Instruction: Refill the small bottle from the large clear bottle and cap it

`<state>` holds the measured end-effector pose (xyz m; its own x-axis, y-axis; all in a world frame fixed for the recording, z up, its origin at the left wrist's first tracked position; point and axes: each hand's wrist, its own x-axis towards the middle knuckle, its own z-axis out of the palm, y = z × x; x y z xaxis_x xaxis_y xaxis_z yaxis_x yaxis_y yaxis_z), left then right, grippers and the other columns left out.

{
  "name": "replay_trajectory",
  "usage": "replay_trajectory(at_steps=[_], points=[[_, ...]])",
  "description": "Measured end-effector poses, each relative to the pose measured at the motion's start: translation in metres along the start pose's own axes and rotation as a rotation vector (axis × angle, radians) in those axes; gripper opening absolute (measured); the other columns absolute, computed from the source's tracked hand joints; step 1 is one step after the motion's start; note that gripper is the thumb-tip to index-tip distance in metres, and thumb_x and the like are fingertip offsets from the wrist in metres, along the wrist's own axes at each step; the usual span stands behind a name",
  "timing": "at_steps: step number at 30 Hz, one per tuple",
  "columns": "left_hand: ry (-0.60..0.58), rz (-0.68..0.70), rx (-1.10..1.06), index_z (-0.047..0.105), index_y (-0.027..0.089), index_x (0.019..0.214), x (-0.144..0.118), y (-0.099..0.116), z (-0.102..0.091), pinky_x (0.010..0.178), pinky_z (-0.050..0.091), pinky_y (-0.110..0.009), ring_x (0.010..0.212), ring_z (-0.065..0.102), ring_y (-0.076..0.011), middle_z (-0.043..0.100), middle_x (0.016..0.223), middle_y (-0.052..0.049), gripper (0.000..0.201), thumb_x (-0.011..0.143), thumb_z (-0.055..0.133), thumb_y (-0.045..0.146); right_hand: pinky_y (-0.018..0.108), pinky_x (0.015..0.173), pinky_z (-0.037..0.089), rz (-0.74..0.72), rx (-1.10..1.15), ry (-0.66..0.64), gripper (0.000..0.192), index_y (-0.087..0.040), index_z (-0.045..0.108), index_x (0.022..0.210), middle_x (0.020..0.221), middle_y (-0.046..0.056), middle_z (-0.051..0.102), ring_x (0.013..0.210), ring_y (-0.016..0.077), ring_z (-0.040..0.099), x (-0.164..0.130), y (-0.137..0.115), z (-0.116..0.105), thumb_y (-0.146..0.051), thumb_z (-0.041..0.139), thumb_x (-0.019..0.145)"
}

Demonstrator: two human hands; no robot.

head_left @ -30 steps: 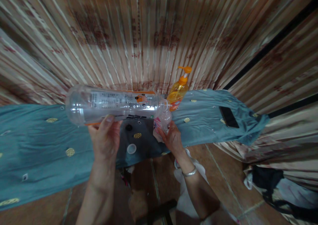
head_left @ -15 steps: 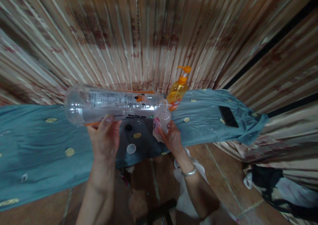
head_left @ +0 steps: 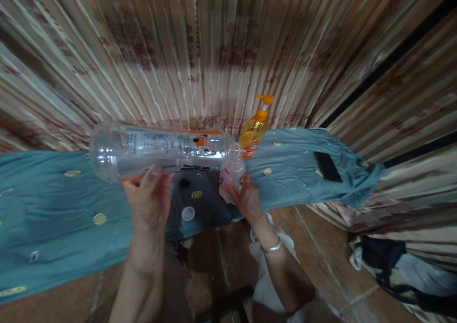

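My left hand [head_left: 148, 204] grips a large clear plastic bottle [head_left: 157, 151] that lies sideways in the air, its base pointing left and its open neck pointing right. The neck meets the mouth of a small clear bottle [head_left: 233, 175] with a pink label, which my right hand [head_left: 246, 199] holds upright over the blue-green cloth [head_left: 53, 209]. A white cap [head_left: 188, 213] and a small black cap [head_left: 184, 183] lie on the cloth between my hands.
An orange pump bottle [head_left: 254, 132] stands on the cloth behind the small bottle. A dark phone [head_left: 327, 167] lies on the cloth at the right. Striped curtains [head_left: 214, 42] hang behind. Crumpled fabric [head_left: 392, 266] lies on the tiled floor at the lower right.
The large bottle's base has drifted slightly to the left. Both hands keep their grips.
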<state>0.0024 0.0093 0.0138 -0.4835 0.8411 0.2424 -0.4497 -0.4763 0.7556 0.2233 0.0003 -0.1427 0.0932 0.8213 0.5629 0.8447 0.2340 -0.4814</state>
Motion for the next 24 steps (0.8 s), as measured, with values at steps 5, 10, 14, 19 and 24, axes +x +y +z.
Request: replay_trajectory(at_steps=[5, 10, 14, 19, 24], points=[[0.006, -0.004, -0.011, 0.074, 0.035, 0.131, 0.0009, -0.0005, 0.0011, 0.072, 0.067, -0.033, 0.087, 0.079, -0.0223, 0.083, 0.102, 0.0, 0.091, 0.047, 0.108, 0.037, 0.055, 0.081, 0.068, -0.018, 0.003, 0.029, 0.055, -0.013, 0.057, 0.138, 0.105, 0.021, 0.076, 0.096, 0.0357, 0.077, -0.0005, -0.0003, 0.0011, -0.06, 0.054, 0.109], [0.011, 0.001, -0.014, 0.077, 0.034, 0.123, 0.0015, -0.0007, 0.001, 0.067, 0.065, -0.026, 0.07, 0.074, -0.0153, 0.078, 0.083, 0.005, 0.084, 0.046, 0.109, 0.037, 0.054, 0.079, 0.068, -0.015, 0.007, 0.02, 0.057, -0.013, 0.057, 0.136, 0.103, 0.02, 0.077, 0.094, 0.0353, 0.077, 0.0002, 0.0002, 0.0007, -0.063, 0.052, 0.109], [-0.006, -0.005, -0.02, 0.078, 0.033, 0.119, 0.0016, 0.0008, 0.003, 0.065, 0.066, -0.027, 0.067, 0.073, -0.0163, 0.075, 0.076, 0.005, 0.082, 0.043, 0.109, 0.038, 0.054, 0.079, 0.068, -0.025, 0.024, 0.021, 0.056, -0.013, 0.056, 0.136, 0.102, 0.02, 0.076, 0.094, 0.0352, 0.077, 0.0005, 0.0004, -0.0002, -0.062, 0.051, 0.109], [0.006, 0.001, -0.023, 0.078, 0.032, 0.119, 0.002, 0.0003, 0.0038, 0.065, 0.066, -0.027, 0.065, 0.072, -0.0145, 0.077, 0.078, 0.005, 0.083, 0.042, 0.109, 0.038, 0.054, 0.079, 0.068, -0.01, 0.003, 0.004, 0.054, -0.014, 0.056, 0.137, 0.103, 0.019, 0.076, 0.095, 0.0347, 0.076, 0.0, 0.0006, 0.0003, -0.06, 0.055, 0.109], [0.009, 0.0, -0.02, 0.077, 0.037, 0.123, 0.0027, -0.0009, 0.0019, 0.067, 0.068, -0.029, 0.068, 0.073, -0.0153, 0.075, 0.077, 0.007, 0.086, 0.043, 0.109, 0.038, 0.052, 0.079, 0.068, -0.021, -0.008, 0.005, 0.056, -0.013, 0.056, 0.14, 0.103, 0.02, 0.076, 0.096, 0.0344, 0.076, -0.0005, 0.0012, 0.0012, -0.059, 0.056, 0.109]])
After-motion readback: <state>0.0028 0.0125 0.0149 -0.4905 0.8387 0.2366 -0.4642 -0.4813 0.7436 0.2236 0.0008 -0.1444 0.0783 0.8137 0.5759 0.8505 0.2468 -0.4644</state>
